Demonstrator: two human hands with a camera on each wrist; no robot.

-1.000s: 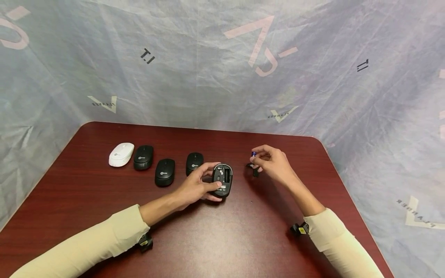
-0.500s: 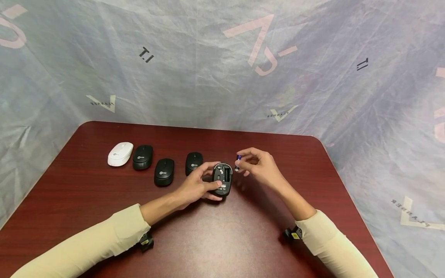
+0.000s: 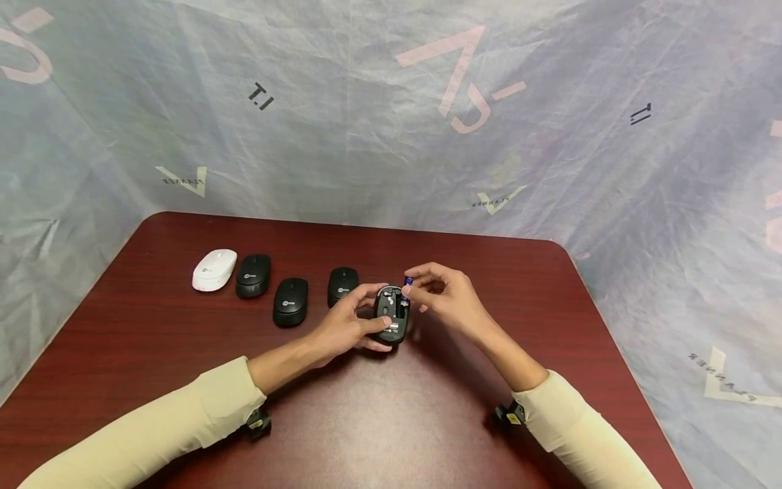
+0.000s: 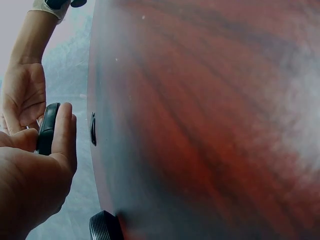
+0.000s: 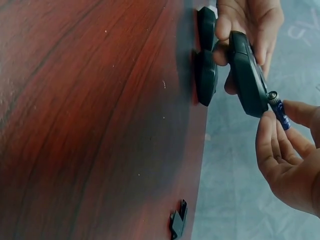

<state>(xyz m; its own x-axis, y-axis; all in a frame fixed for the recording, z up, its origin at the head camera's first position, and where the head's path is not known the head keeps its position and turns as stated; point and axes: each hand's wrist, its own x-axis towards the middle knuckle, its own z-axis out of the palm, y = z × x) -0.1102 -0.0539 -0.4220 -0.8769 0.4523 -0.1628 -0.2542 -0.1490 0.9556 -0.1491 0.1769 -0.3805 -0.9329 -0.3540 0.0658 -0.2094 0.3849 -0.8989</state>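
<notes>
My left hand grips a black computer mouse, turned underside up with its battery compartment uncovered, thumb across the bottom. Between the thumb and fingers of my right hand is a small blue battery, its lower end right at the compartment. In the right wrist view the same battery is tilted, one metal end close against the underside of the mouse. A small black plastic cover lies on the table.
Standing on the dark red table to the left are a white mouse and several black mice, one just behind my left hand and another farther left. A fabric backdrop hangs behind the table's far edge.
My right hand has carried the battery leftward from above the black cover to the open compartment. The left hand and its mouse have stayed nearly in place.
</notes>
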